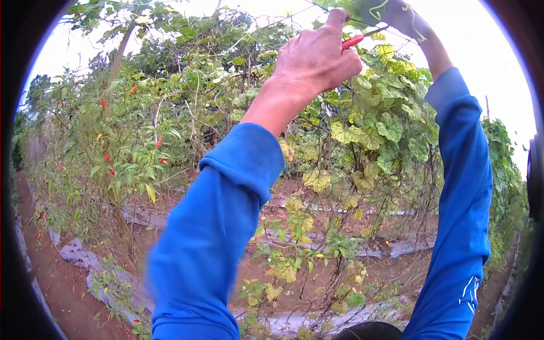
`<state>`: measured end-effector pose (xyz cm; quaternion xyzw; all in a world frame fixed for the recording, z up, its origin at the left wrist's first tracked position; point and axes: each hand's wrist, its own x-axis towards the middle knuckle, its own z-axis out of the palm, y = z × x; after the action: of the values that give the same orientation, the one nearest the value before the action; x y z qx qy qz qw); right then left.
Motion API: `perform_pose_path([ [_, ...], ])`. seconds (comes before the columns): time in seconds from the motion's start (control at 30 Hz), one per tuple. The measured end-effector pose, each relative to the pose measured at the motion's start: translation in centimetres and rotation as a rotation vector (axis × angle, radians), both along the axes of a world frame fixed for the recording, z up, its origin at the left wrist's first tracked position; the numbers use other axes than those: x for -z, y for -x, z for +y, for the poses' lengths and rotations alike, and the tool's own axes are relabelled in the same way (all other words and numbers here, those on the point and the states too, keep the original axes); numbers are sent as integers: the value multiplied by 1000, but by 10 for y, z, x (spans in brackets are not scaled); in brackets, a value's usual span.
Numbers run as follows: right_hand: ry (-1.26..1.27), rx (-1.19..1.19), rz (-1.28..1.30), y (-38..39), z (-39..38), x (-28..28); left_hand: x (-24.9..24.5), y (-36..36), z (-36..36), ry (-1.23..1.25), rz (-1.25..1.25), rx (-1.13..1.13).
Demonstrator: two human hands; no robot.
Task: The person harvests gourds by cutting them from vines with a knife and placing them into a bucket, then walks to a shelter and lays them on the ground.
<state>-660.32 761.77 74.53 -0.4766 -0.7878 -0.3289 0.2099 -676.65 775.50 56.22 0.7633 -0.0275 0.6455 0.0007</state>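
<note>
Both arms, in blue sleeves, are raised toward the top of the view. My left hand (317,56) is closed around a tool with a red handle (352,42), whose thin dark end points up and right toward the vine. One finger of that hand reaches up to a thin line or stem. At the top right, my right hand (401,18) is up among green leaves and curling tendrils (371,11). Its fingers are hidden by the leaves and the frame's edge.
Climbing vines with yellowing leaves (368,136) hang ahead. A pepper plant with red peppers (133,158) stands at the left, near a slanting pole (120,54). Plastic sheeting (85,256) lies along the brown soil. A dark round object (368,331) shows at the bottom.
</note>
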Motion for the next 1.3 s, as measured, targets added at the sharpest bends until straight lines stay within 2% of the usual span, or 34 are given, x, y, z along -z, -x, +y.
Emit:
perform_pose_path([
  [0.03, -135, -83, -18, 5, -1, 1, -1, 2, -1, 14, 38, 2],
  [0.07, -76, -268, 15, 8, 1, -8, -2, 4, -3, 25, 78, 2],
  [0.1, -51, -291, -256, 18, -2, -18, -2, 5, -4, 20, 78, -2],
  [0.17, 41, -750, 510, 31, -5, -30, -2, 6, -4, 15, 69, -13],
  [0.23, -215, -926, 2, 30, -11, -38, -3, 3, -1, 10, 78, -25],
  [0.3, -457, -849, 16, 38, -24, -34, -3, 0, 2, 5, 87, -31],
  [0.33, -676, -667, 2, 21, -26, -46, -4, -1, 3, -2, 77, -28],
  [0.4, -1059, 173, 21, -63, -24, -92, -5, 0, -1, -13, 67, -17],
  [0.43, -1003, 471, 35, -100, -22, -100, -5, 3, -4, 10, 97, -28],
  [0.47, -807, 370, 65, -109, -10, -83, -5, 6, -5, 36, 128, -40],
  [0.5, -692, 415, 42, -139, -2, -97, -6, 7, -5, 36, 125, -41],
  [0.57, -310, 388, 467, -98, -6, -43, -4, 4, -3, 33, 120, -47],
  [0.6, -309, 387, 474, -92, -8, -41, -4, 4, -4, 32, 126, -49],
  [0.67, -145, 311, 525, -88, -11, -37, -4, 7, -6, 37, 118, -48],
  [0.77, -27, 322, 648, -69, -13, -24, -4, 17, -11, 72, 165, -50],
  [0.8, -205, 210, 571, -62, -11, -4, -3, 16, -12, 57, 124, -65],
  [0.83, -203, 216, 576, -49, -11, 3, -2, 15, -10, 59, 131, -60],
  [0.9, -33, 282, 684, -36, -18, 12, -2, 10, -6, 35, 119, -52],
  [1.07, 93, 364, 626, -21, -23, 16, -3, 10, -6, 26, 132, -103],
  [1.2, 159, 541, 634, -11, -28, 20, -8, 3, 1, 15, 90, -44],
  [1.3, 180, 465, 540, -47, -40, -2, -16, -7, 8, -47, 9, -99],
])
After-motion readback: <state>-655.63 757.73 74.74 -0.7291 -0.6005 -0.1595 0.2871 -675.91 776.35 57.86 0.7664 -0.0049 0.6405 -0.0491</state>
